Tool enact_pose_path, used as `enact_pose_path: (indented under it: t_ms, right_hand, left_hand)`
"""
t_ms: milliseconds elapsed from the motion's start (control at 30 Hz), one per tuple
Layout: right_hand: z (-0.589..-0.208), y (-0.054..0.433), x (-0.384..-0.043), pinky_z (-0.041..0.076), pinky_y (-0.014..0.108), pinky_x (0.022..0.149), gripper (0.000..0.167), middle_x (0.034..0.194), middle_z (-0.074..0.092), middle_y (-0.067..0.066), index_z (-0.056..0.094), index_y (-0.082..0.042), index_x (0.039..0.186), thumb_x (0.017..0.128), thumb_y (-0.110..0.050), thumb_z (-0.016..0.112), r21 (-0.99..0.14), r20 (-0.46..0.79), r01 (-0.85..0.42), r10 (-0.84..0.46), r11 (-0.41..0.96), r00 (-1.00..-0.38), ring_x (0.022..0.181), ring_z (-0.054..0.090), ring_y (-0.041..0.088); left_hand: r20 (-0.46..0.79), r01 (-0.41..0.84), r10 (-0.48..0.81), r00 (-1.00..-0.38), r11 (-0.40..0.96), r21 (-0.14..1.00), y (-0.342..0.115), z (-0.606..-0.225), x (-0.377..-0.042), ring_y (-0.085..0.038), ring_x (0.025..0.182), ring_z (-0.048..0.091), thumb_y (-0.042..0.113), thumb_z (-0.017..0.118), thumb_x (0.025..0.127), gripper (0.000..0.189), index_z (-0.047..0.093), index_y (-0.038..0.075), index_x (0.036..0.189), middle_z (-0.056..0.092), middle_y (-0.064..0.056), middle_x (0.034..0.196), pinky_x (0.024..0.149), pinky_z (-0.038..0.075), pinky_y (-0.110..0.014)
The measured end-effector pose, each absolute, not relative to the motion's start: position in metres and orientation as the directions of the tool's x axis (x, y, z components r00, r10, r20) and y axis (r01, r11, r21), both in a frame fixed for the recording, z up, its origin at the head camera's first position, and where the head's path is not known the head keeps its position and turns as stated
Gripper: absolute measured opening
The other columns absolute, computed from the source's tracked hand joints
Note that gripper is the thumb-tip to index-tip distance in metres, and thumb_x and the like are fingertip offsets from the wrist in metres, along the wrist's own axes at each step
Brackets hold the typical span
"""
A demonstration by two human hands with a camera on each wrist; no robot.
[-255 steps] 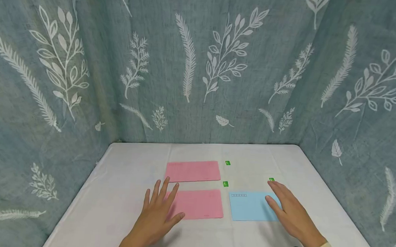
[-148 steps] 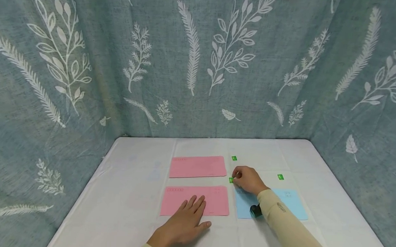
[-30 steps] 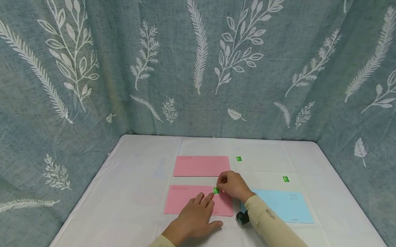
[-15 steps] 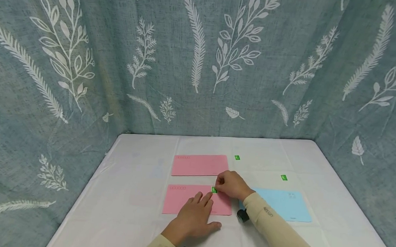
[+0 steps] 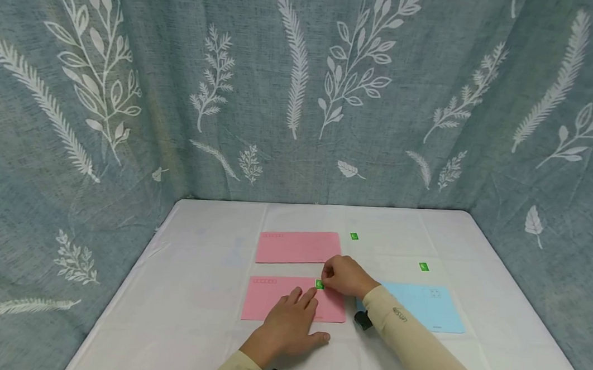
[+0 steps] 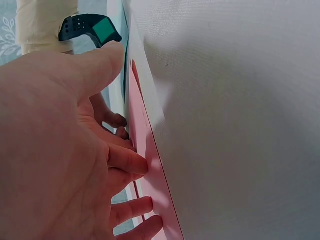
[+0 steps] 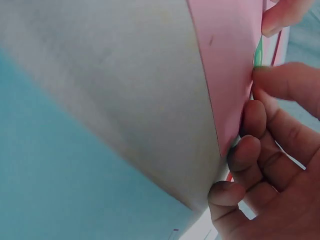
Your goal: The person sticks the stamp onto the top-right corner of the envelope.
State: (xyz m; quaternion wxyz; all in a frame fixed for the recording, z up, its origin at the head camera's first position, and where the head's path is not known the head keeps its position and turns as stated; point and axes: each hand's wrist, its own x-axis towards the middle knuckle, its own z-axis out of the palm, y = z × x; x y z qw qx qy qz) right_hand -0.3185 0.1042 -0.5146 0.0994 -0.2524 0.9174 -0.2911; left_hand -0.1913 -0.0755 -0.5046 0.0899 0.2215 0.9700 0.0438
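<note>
On the white table the near pink envelope (image 5: 260, 301) lies flat. My left hand (image 5: 290, 325) rests on it with spread, fairly straight fingers; the left wrist view shows the fingertips on the pink paper (image 6: 157, 180). A small green stamp (image 5: 319, 284) is at the envelope's upper right part, just beyond the left fingertips. My right hand (image 5: 347, 276) pinches the stamp's right edge with thumb and index finger, the other fingers curled. In the right wrist view a sliver of the green stamp (image 7: 258, 54) shows by the fingertip; the rest is hidden.
A second pink envelope (image 5: 298, 247) lies farther back. To the right is a blue envelope (image 5: 421, 308), partly under my right forearm. Two more green stamps lie on the table: a back stamp (image 5: 354, 236) and a right stamp (image 5: 424, 266). Leaf-patterned curtains (image 5: 261, 94) surround the table.
Earlier the right hand took the stamp from the table beside the pink envelopes and brought it left onto the near one. The left hand came down onto that envelope. Over the last second, hardly any movement.
</note>
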Motion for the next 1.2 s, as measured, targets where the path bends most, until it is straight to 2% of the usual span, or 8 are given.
enact_pose_path:
  t_ms: [233, 667, 933, 1200]
  right_hand:
    - [-0.5175, 0.1048, -0.3205, 0.048, 0.031, 0.068, 0.025, 0.069, 0.062, -0.006, 0.071, -0.015, 0.075, 0.096, -0.017, 0.085, -0.586, -0.06, -0.377, -0.502, 0.717, -0.863, 0.068, 0.056, 0.012]
    - [-0.5147, 0.1051, -0.3201, 0.05, 0.032, 0.07, 0.024, 0.07, 0.063, -0.008, 0.072, -0.016, 0.076, 0.096, -0.017, 0.086, -0.593, -0.06, -0.374, -0.503, 0.713, -0.862, 0.07, 0.057, 0.012]
    - [-0.5142, 0.1081, -0.3198, 0.045, 0.028, 0.062, 0.024, 0.068, 0.062, -0.006, 0.073, -0.015, 0.076, 0.096, -0.018, 0.086, -0.629, -0.064, -0.356, -0.502, 0.691, -0.862, 0.065, 0.054, 0.011]
    - [-0.5174, 0.1142, -0.3224, 0.045, 0.029, 0.064, 0.023, 0.072, 0.062, -0.006, 0.073, -0.016, 0.082, 0.1, -0.026, 0.082, -0.67, -0.069, -0.331, -0.5, 0.665, -0.863, 0.066, 0.053, 0.011]
  left_hand:
    - [-0.146, 0.429, 0.445, -0.883, 0.894, 0.129, -0.0744, -0.5051, -0.1909, -0.035, 0.154, 0.039, 0.07, 0.059, 0.102, 0.086, 0.054, 0.005, 0.158, 0.042, -0.008, 0.17, 0.12, 0.039, -0.05]
    - [-0.132, 0.428, 0.444, -0.886, 0.894, 0.135, -0.0725, -0.5064, -0.1915, -0.036, 0.153, 0.041, 0.072, 0.06, 0.1, 0.086, 0.057, 0.005, 0.155, 0.043, -0.009, 0.17, 0.118, 0.042, -0.051]
    - [-0.123, 0.429, 0.447, -0.886, 0.892, 0.143, -0.072, -0.5106, -0.1926, -0.036, 0.152, 0.041, 0.076, 0.06, 0.097, 0.091, 0.057, 0.005, 0.153, 0.043, -0.01, 0.169, 0.117, 0.042, -0.051]
    - [-0.124, 0.415, 0.44, -0.889, 0.891, 0.183, -0.0747, -0.5067, -0.1919, -0.036, 0.152, 0.041, 0.073, 0.066, 0.096, 0.088, 0.059, 0.002, 0.147, 0.04, -0.022, 0.168, 0.116, 0.044, -0.05]
